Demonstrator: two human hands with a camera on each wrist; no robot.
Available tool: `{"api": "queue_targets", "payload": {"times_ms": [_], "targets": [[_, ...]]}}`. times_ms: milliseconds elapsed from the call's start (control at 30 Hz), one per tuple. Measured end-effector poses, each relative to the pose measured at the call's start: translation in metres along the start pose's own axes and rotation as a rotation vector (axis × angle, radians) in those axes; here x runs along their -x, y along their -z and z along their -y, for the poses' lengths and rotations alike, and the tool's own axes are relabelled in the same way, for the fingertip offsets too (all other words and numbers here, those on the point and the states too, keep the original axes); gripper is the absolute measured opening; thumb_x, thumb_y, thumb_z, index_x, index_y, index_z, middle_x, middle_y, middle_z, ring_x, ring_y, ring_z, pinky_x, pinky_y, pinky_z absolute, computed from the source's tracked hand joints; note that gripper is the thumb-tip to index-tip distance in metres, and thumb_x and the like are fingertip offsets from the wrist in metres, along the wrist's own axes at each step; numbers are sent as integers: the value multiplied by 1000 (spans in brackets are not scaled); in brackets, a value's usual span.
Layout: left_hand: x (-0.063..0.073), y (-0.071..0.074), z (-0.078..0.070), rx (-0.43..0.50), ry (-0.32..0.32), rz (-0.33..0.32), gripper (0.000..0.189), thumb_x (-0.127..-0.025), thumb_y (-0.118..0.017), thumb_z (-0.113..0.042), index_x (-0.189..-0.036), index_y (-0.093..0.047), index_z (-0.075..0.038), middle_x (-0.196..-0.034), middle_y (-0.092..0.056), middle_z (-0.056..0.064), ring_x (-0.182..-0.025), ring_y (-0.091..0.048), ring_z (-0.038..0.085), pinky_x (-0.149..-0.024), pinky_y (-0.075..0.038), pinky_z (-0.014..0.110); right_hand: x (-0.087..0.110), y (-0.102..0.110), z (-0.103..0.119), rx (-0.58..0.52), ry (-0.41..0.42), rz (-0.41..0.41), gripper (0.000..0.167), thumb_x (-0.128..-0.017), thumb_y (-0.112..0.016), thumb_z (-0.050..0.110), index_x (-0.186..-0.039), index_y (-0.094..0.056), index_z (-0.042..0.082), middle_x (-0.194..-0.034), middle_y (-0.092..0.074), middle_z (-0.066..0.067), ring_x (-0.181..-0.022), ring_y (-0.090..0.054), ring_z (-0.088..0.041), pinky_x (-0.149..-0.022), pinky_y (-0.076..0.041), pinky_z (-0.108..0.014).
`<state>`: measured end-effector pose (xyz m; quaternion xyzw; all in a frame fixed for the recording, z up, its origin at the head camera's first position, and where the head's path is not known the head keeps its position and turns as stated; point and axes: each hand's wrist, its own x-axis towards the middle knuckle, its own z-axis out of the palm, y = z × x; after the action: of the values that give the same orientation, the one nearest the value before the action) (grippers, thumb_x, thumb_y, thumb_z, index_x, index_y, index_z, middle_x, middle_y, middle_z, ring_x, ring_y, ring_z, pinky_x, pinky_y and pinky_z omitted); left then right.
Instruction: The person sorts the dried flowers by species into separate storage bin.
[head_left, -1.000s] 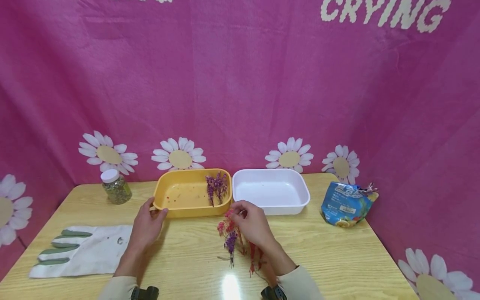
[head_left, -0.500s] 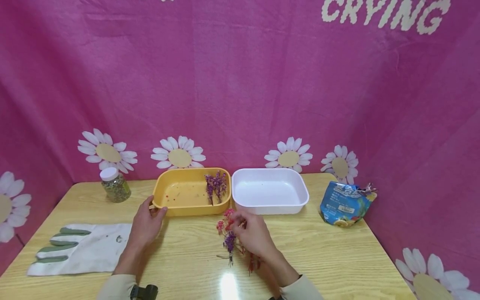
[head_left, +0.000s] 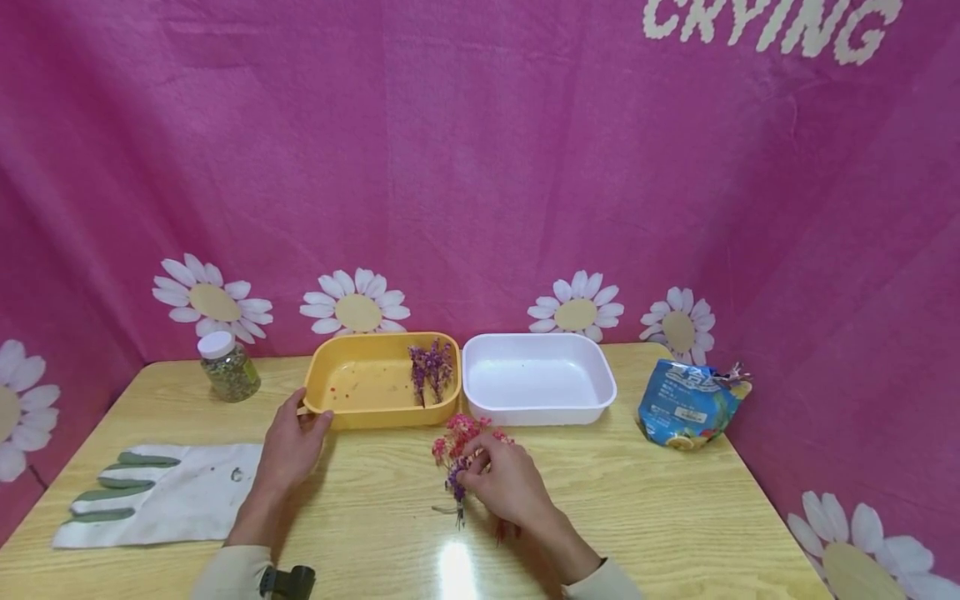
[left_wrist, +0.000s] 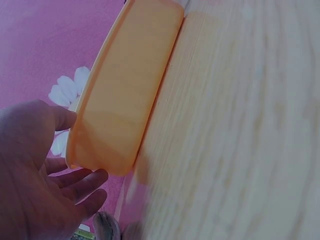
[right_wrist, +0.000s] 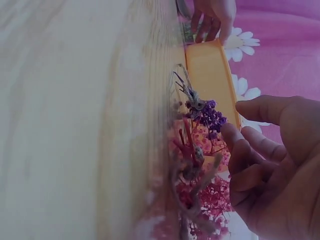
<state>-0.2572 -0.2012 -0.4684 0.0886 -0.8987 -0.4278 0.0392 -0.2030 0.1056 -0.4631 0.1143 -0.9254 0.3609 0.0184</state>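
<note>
My left hand (head_left: 291, 446) holds the near left corner of a yellow tray (head_left: 382, 419), thumb at the rim, other fingers around the corner. Purple dried flowers (head_left: 432, 368) lie at the tray's right end. In front of the trays my right hand (head_left: 510, 482) hovers over small tied bunches on the table. Its fingertips are at a purple dried flower bunch (right_wrist: 212, 117), thumb and index finger apart; I cannot tell whether they touch it. Pink-red dried flower bunches (head_left: 461, 429) lie beside and partly under this hand, their stems partly hidden by it.
A white tray (head_left: 540, 416) adjoins the yellow one on the right. A blue pouch (head_left: 686, 408) stands near the table's right edge. On the left are a white-lidded jar (head_left: 231, 375) and a white and green glove (head_left: 187, 492). A pink curtain hangs behind.
My right hand has moved slightly down and nearer, from the pink-red flowers to the purple bunch, uncovering more pink-red blossoms. The left hand stays at the yellow tray's corner.
</note>
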Motion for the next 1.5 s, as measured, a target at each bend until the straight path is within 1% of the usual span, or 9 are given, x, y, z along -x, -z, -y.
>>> {"api": "queue_targets", "payload": {"times_ms": [233,333,467,733,900,1067,1167,1333,1500], "targets": [[-1,0,0,-6,22,1,70,-99,-50,-30,-153,-16,0,-152,-30,26,-131,-46,40,-110,-37,53,1,-4,2,34,-3,56,27,-75,-79,27,-96,-63,19,-69,-65,14,-57,-54,1,-55,-44,-22],[-1,0,0,-9,18,2,70,-100,-50,-30,-153,-16,-1,-152,-30,26,-130,-46,40,-110,-37,53,2,-7,2,89,13,71,30,-74,-81,30,-96,-63,21,-70,-63,14,-58,-53,0,-54,-43,-21],[-1,-1,0,-7,8,-1,70,-99,-50,-29,-153,-16,0,-152,-30,26,-129,-47,40,-110,-37,53,2,-11,0,161,29,74,30,-71,-82,31,-94,-63,23,-72,-61,13,-62,-51,-2,-52,-41,-20],[0,-1,-2,-11,24,2,70,-100,-50,-30,-153,-16,-1,-152,-30,26,-130,-46,40,-110,-37,53,4,-13,-2,187,26,71,30,-69,-83,30,-94,-67,23,-70,-60,13,-60,-50,-1,-50,-40,-19],[1,0,-3,-5,41,9,71,-100,-50,-32,-154,-15,-3,-153,-29,25,-131,-44,39,-111,-36,54,8,-14,5,191,16,97,31,-68,-83,32,-94,-69,22,-67,-61,15,-57,-50,0,-49,-40,-20],[1,0,-2,-8,26,7,70,-100,-50,-32,-154,-15,-2,-152,-30,25,-131,-45,39,-111,-36,53,14,-17,13,246,18,136,38,-67,-83,38,-97,-68,21,-68,-62,12,-58,-52,-3,-48,-40,-22],[1,0,-2,-12,17,6,70,-100,-50,-32,-153,-15,-1,-152,-31,26,-131,-45,40,-110,-37,53,16,-19,16,269,30,138,37,-67,-83,35,-98,-68,20,-69,-64,10,-58,-54,-6,-47,-40,-23],[0,-1,-2,-14,22,5,71,-100,-49,-31,-153,-15,-1,-152,-30,26,-131,-45,40,-109,-38,53,16,-19,14,240,45,130,31,-68,-79,23,-96,-68,20,-70,-65,8,-57,-53,-5,-46,-40,-23],[0,-1,-3,-3,38,3,71,-100,-49,-31,-154,-14,-2,-153,-29,25,-131,-45,39,-110,-39,52,14,-13,13,135,16,166,29,-72,-77,21,-99,-67,20,-65,-58,10,-53,-49,-4,-45,-40,-22]]}}
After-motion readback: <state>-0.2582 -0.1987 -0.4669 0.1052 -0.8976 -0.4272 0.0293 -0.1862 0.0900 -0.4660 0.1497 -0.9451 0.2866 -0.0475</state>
